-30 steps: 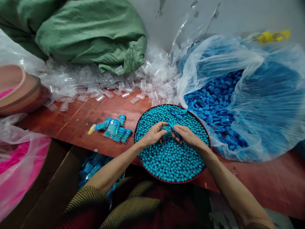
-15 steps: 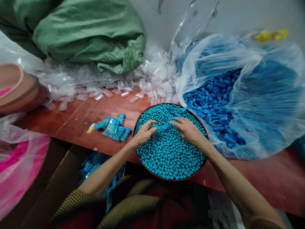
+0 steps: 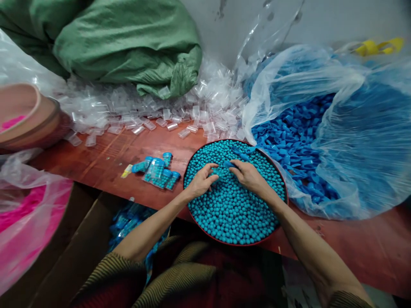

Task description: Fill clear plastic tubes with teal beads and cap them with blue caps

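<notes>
A round red-rimmed tray [image 3: 236, 218] full of small teal balls stands at the front edge of the table. Over its left part, my left hand [image 3: 203, 180] is curled round a clear container [image 3: 214, 172] with teal balls in it. My right hand [image 3: 248, 174] is on the other side, its thumb and forefinger pinching a blue cap [image 3: 228, 164]. A narrow gap separates the two hands. More blue caps [image 3: 240, 153] lie on the balls near the tray's back rim. Left of the tray sits a group of filled, capped containers [image 3: 156, 167].
Clear empty containers [image 3: 128, 107] are heaped along the back, below a green sack [image 3: 128, 42]. An open plastic bag of blue caps [image 3: 292, 137] stands right. Bowls [image 3: 35, 111] and a bag of pink pieces [image 3: 32, 214] are left. A box below holds filled containers [image 3: 128, 222].
My right hand has closed its fingers on the blue cap, which has come up from lower between the hands. My left hand still holds the container. The whole view has shifted slightly.
</notes>
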`<state>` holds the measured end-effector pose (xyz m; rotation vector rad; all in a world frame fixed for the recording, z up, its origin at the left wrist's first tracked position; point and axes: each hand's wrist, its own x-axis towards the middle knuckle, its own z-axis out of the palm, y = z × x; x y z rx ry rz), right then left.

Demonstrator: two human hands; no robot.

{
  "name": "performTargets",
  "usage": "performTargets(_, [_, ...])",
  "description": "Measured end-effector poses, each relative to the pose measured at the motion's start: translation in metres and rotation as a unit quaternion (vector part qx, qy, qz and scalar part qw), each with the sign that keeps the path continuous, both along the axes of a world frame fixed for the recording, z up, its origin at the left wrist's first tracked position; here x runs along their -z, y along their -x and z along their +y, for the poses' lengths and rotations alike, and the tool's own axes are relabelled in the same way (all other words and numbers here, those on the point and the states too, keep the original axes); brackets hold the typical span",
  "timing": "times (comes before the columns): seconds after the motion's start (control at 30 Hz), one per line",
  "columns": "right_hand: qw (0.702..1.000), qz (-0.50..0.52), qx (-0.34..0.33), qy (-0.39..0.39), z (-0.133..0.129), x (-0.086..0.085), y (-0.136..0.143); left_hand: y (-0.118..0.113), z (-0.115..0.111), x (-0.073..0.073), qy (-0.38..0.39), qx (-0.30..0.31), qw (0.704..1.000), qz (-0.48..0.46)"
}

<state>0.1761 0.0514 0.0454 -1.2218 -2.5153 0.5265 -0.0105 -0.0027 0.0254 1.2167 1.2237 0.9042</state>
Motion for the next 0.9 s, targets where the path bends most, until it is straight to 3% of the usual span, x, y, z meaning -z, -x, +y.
performTargets(0.1, [0.991, 0.091, -0.02, 0.098, -0.014, -0.009, -0.002, -0.007, -0.001, 0.0, -0.029, 0.01, 0.999, -0.042])
performTargets(0.37, [0.952, 0.197, 0.011, 0.234, -0.021, -0.013, -0.007, -0.019, -0.008, -0.009, -0.017, 0.045, 0.996, -0.08])
performTargets(0.53, [0.968, 0.186, 0.043, 0.161, -0.034, -0.018, -0.006, -0.021, -0.009, -0.011, -0.014, 0.025, 0.994, -0.101])
performTargets(0.67, [0.978, 0.152, 0.051, 0.135, -0.045, -0.022, -0.005, -0.021, -0.012, -0.013, -0.008, 0.047, 0.994, -0.097])
performTargets(0.9, [0.998, 0.059, -0.014, 0.022, -0.054, -0.012, -0.007, -0.029, -0.021, -0.02, -0.012, -0.005, 0.999, -0.052])
